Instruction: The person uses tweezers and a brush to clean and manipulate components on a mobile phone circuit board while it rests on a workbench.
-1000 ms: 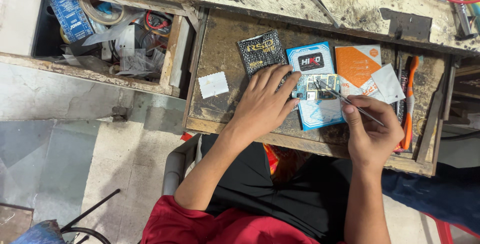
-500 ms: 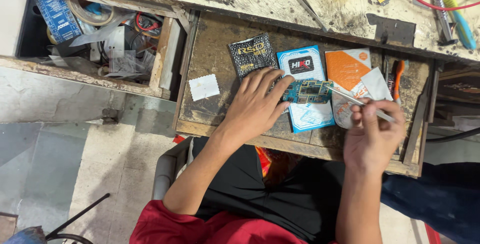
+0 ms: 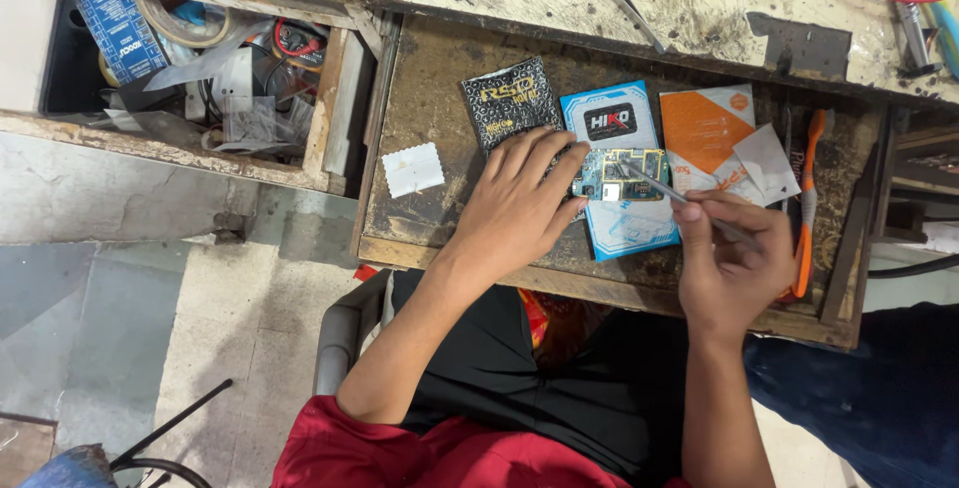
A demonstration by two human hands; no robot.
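Circuit board (image 3: 621, 174) lies on a blue packet (image 3: 629, 223), left hand (image 3: 514, 210) pinning it flat so it stays put, right hand (image 3: 734, 263) pinching tweezers (image 3: 664, 188) onto it.

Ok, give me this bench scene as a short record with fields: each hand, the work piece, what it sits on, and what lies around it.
left hand: left hand flat, fingertips pinning the circuit board
right hand: right hand gripping metal tweezers, tips on the board
support: blue packet in an open wooden drawer
left of packet: black packet, white paper scrap
right of packet: orange packet, orange toothbrush
far left: second drawer full of clutter
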